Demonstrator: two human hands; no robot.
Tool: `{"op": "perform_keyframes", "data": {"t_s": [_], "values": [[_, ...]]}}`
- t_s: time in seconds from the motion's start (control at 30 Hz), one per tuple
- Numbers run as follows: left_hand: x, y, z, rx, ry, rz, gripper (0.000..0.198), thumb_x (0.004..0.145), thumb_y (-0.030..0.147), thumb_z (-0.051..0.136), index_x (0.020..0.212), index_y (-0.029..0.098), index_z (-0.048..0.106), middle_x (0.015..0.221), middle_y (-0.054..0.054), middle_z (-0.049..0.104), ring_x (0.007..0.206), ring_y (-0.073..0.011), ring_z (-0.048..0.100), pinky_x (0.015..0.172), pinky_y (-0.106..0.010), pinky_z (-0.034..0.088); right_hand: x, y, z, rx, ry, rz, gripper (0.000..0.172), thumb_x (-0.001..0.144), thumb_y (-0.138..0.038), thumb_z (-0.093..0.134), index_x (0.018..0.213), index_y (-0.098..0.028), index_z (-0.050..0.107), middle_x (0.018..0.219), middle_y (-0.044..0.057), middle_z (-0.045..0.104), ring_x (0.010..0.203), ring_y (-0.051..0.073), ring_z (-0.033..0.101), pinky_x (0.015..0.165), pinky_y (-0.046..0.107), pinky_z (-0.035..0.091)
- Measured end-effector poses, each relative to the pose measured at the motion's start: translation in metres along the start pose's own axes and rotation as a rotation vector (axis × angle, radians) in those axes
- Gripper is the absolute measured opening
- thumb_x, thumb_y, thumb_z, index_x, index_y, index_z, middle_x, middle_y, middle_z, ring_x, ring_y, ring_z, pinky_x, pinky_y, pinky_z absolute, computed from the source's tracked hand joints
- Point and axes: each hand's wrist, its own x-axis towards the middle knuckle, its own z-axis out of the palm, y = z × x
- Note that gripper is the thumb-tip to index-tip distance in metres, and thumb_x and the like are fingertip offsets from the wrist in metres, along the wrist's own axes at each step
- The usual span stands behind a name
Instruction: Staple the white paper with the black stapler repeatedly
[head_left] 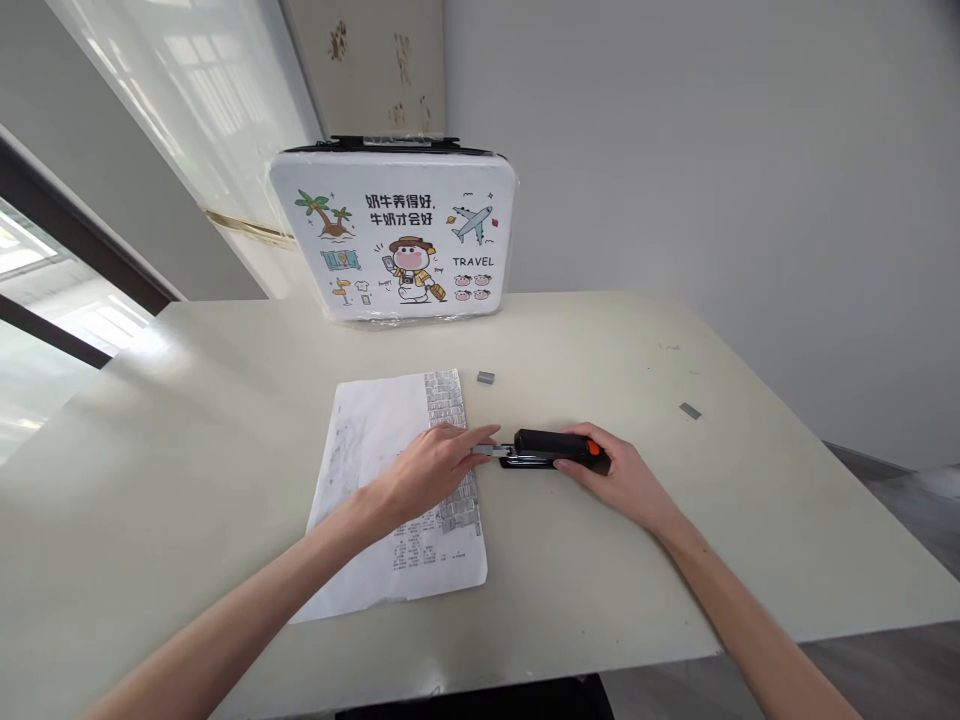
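A black stapler point(551, 447) with an orange spot at its back end lies on the table, pointing left. My right hand point(619, 480) is closed around its rear end. From the stapler's front sticks out a metal staple tray point(491, 451), and my left hand point(435, 462) pinches its tip between thumb and fingers. Under my left hand is a stack of printed paper point(375, 420), its right edge covered with many rows of staples point(445, 398). A short grey strip of staples point(486, 377) sits just beyond the stapler.
Another grey staple strip point(690, 411) lies at the right of the pale table point(600, 590). At the back stands a white printed case point(394, 235) in clear plastic wrap, with a wall behind it. A dark seat point(480, 700) shows below the front edge.
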Motion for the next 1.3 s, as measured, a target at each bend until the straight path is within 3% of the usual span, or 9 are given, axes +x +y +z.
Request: {"op": "perform_keyframes", "data": {"t_s": [0.23,0.5,0.63,0.83,1.17,1.3], "values": [[0.008,0.001,0.000,0.164,-0.012,0.109,0.034,0.109,0.027,0.047,0.137,0.023,0.067,0.120,-0.011,0.077,0.118,-0.0283,0.070,0.101,-0.044,0.053,0.000,0.000,0.000,-0.013,0.006,-0.019,0.033,0.092,-0.054,0.069,0.114,-0.030,0.068,0.110,0.003,0.075,0.094,0.024,0.068,0.083,0.035,0.056],[0.009,0.001,0.001,0.333,-0.014,0.223,0.033,0.111,0.028,0.047,0.138,0.018,0.063,0.122,-0.015,0.075,0.133,-0.0307,0.062,0.105,-0.048,0.051,0.000,0.000,0.000,-0.004,-0.002,-0.020,0.032,0.093,-0.053,0.069,0.116,-0.031,0.068,0.112,0.003,0.075,0.096,0.024,0.067,0.086,0.036,0.056],[0.007,-0.004,0.000,0.281,0.051,0.224,0.028,0.110,0.033,0.052,0.127,0.019,0.069,0.121,-0.012,0.075,0.122,-0.0280,0.068,0.101,-0.044,0.052,0.000,0.001,0.000,0.008,-0.006,-0.019,0.032,0.093,-0.053,0.070,0.116,-0.031,0.068,0.113,0.002,0.074,0.096,0.024,0.067,0.086,0.037,0.056],[0.008,-0.008,0.003,0.182,0.121,0.195,0.026,0.108,0.037,0.056,0.112,0.021,0.076,0.102,-0.006,0.079,0.103,-0.0249,0.071,0.094,-0.042,0.054,0.000,0.001,0.000,0.020,-0.008,-0.017,0.030,0.093,-0.051,0.070,0.115,-0.031,0.068,0.112,0.002,0.075,0.096,0.023,0.067,0.087,0.036,0.055],[0.022,0.001,-0.001,0.102,0.034,0.002,0.015,0.100,0.031,0.068,0.095,0.023,0.079,0.097,-0.003,0.077,0.092,-0.0220,0.071,0.080,-0.035,0.055,0.000,0.000,-0.001,0.017,-0.004,-0.012,0.029,0.092,-0.050,0.070,0.114,-0.030,0.068,0.109,0.002,0.074,0.095,0.023,0.066,0.087,0.037,0.055],[0.020,0.006,-0.003,0.087,0.076,0.019,0.011,0.100,0.028,0.069,0.095,0.022,0.076,0.095,-0.001,0.076,0.087,-0.0197,0.070,0.076,-0.032,0.054,0.000,-0.001,-0.001,0.024,-0.010,-0.006,0.031,0.092,-0.051,0.070,0.115,-0.031,0.068,0.110,0.002,0.074,0.096,0.023,0.066,0.086,0.037,0.055]]}}
